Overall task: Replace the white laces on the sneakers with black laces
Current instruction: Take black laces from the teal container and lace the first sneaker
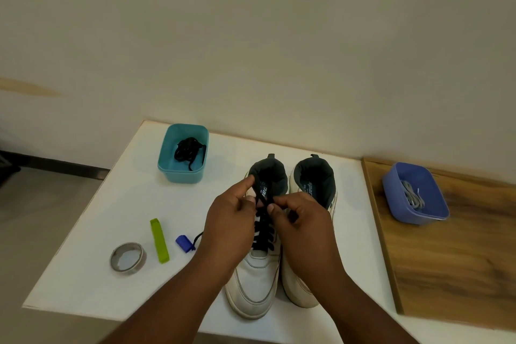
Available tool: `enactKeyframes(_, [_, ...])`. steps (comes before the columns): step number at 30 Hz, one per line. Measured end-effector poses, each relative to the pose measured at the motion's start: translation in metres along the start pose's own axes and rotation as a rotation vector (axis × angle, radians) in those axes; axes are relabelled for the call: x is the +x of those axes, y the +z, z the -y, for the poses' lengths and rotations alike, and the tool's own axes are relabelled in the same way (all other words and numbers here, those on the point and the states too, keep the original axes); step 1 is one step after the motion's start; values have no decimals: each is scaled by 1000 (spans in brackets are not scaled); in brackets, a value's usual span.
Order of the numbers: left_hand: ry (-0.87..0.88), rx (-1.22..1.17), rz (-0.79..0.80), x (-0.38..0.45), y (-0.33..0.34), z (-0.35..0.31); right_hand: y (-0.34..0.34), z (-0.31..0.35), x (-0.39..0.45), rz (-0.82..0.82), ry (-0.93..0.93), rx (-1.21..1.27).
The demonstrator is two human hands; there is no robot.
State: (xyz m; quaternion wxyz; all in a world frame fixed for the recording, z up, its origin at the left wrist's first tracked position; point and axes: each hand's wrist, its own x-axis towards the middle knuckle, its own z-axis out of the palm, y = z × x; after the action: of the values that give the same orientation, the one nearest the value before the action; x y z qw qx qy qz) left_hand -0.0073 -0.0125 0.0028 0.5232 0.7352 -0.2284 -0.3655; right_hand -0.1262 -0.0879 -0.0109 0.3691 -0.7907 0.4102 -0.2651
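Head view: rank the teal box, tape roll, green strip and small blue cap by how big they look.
Largest to smallest, as they appear:
1. teal box
2. tape roll and green strip: similar, unranked; the roll is wider, the strip longer
3. small blue cap

The box is farther away yet looks largest.

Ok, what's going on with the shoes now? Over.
Both hands, left hand and right hand, pinching black lace atop left sneaker. Spare black lace waits in teal box. Nothing blocking.

**Room around the sneakers**

Bare worktop [134, 204] lies open to my left front. Nearer, tape roll [128, 259], green strip [159, 240] and blue clip [184, 243] crowd that side. Teal tub [183, 173] blocks the far corner.
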Motion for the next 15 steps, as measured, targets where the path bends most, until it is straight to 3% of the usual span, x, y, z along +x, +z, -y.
enactKeyframes(4, [11, 172, -56, 6, 2, 10, 0, 1, -1, 6, 0, -10])
enactKeyframes(11, [79, 238, -137, 2, 4, 7, -1, 2, 0, 12, -17, -7])
enactKeyframes(15, [97, 105, -132, -2, 6, 6, -1, 2, 0, 13, -16, -6])
